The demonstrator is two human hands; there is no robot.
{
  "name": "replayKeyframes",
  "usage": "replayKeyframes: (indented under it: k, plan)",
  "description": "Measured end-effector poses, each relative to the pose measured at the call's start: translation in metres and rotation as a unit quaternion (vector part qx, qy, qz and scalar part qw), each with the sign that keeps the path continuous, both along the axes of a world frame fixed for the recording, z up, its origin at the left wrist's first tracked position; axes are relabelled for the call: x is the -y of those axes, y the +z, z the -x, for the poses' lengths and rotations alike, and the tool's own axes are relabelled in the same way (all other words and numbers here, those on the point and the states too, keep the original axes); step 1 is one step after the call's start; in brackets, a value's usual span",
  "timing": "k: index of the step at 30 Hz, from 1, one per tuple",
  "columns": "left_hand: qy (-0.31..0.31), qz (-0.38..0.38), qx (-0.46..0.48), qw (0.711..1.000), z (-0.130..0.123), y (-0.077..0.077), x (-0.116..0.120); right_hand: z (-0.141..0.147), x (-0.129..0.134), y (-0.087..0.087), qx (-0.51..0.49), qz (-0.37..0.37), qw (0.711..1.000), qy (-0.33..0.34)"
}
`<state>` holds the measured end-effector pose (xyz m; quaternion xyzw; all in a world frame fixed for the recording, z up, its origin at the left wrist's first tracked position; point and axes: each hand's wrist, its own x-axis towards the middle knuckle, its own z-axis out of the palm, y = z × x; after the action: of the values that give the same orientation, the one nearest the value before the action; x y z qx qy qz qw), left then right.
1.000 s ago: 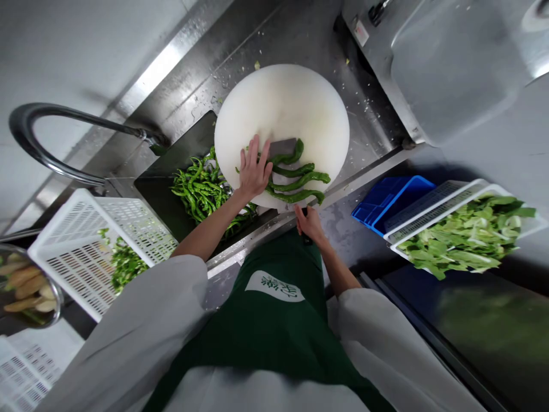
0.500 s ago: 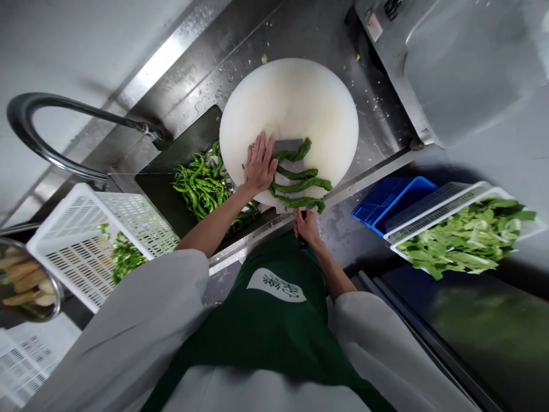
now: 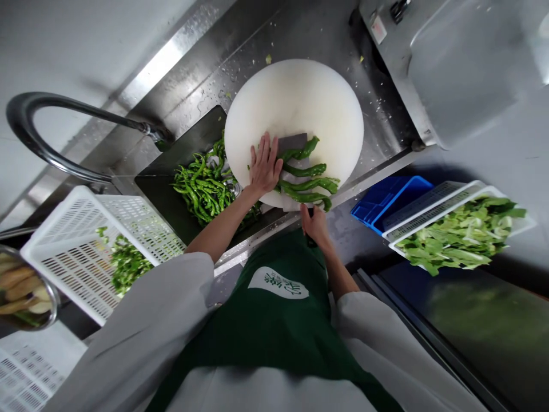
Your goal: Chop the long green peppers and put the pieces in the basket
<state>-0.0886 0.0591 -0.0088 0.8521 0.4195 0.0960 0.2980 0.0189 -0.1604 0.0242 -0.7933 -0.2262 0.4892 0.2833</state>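
On the round white cutting board (image 3: 295, 91), several long green peppers (image 3: 306, 170) lie across the wide grey blade of a cleaver (image 3: 293, 141). My right hand (image 3: 315, 224) is closed round the cleaver's dark handle at the near edge of the board. My left hand (image 3: 265, 167) lies with its fingers stretched out at the left ends of the peppers, over the left part of the board. What is beneath its palm is hidden. Many more green peppers (image 3: 203, 186) lie in the sink (image 3: 158, 200) to the left.
A curved faucet (image 3: 77, 103) arches over the sink's left side. White crates (image 3: 72, 252) with chopped greens and a bowl of vegetables (image 3: 23, 286) stand at the left. At the right are a blue crate (image 3: 386, 200) and a white basket of leafy greens (image 3: 463, 234).
The board, both hands, the cleaver and the peppers appear slightly further right in view. The left hand still lies flat and the right hand still holds the handle.
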Motion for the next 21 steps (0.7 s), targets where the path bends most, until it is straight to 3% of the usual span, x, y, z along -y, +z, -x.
replayKeyframes:
  k: [5, 21]
  plan:
    - [0.002, -0.002, 0.013, 1.0, 0.0, -0.003, 0.001, -0.011, 0.006, 0.0, -0.008, 0.017, 1.0, -0.004]
    - [-0.013, -0.026, 0.0, 1.0, 0.002, -0.01, 0.001, 0.029, -0.028, -0.008, 0.018, 0.025, 1.0, -0.002]
